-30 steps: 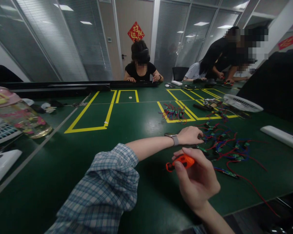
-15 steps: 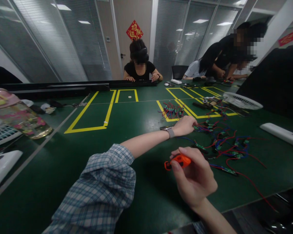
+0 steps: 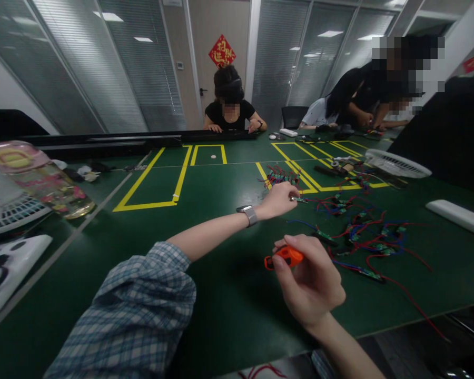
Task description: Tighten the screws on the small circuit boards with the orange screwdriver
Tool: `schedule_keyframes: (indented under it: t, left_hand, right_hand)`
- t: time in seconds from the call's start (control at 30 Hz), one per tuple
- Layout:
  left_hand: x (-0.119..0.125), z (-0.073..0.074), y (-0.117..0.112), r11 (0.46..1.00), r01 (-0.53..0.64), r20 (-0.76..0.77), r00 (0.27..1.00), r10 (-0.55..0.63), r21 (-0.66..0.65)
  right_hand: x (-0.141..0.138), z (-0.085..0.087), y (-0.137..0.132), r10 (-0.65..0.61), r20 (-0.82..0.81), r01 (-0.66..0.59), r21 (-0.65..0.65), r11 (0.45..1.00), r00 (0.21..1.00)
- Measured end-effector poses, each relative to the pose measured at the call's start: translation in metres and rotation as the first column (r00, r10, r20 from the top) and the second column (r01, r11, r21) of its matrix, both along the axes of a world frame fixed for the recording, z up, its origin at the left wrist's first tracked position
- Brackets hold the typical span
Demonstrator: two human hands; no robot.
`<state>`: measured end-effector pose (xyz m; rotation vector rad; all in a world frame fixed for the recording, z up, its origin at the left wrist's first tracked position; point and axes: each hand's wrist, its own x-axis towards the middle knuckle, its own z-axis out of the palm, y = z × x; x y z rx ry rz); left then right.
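Head view: left fingers [image 3: 294, 192] pinch one circuit board [image 3: 300, 199], right fingers [image 3: 283, 272] grasp one orange tool [image 3: 294, 253].

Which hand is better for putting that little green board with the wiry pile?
Probably the left hand: it pinches the green board close to the wiry pile. The right hand is farther off and grips an orange tool.

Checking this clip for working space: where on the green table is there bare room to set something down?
Bare green shows inside the large left tape outline, between that outline and the wire bundle, and between the plaid sleeve and right hand. Crowded: beyond and right of that hand, with scattered wired boards, and leftward around the bottle.
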<state>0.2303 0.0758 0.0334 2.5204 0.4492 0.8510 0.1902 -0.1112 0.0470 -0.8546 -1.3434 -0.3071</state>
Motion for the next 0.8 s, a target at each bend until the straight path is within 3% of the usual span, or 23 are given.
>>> schedule_keyframes:
  t: [0.17,0.33,0.63,0.8]
  left_hand:
    - [-0.035,0.006,-0.001,0.986,-0.122,0.05,0.991,0.128,-0.111]
    - [-0.086,0.007,-0.011,0.966,-0.192,0.002,0.981,0.195,-0.175]
    - [-0.181,-0.009,-0.077,0.887,-0.257,-0.094,0.966,0.239,-0.383]
    - [-0.213,-0.017,-0.105,0.919,-0.243,-0.101,0.97,0.222,-0.31]
  right_hand:
    - [0.001,-0.001,0.001,0.033,0.017,-0.033,0.026,0.999,0.999]
    - [0.0,-0.002,0.001,0.03,0.053,-0.032,0.048,0.998,0.998]
    - [-0.002,-0.008,0.0,-0.025,0.105,0.019,0.051,0.999,0.994]
    - [0.001,-0.002,0.008,0.002,-0.033,-0.001,0.019,1.0,0.999]
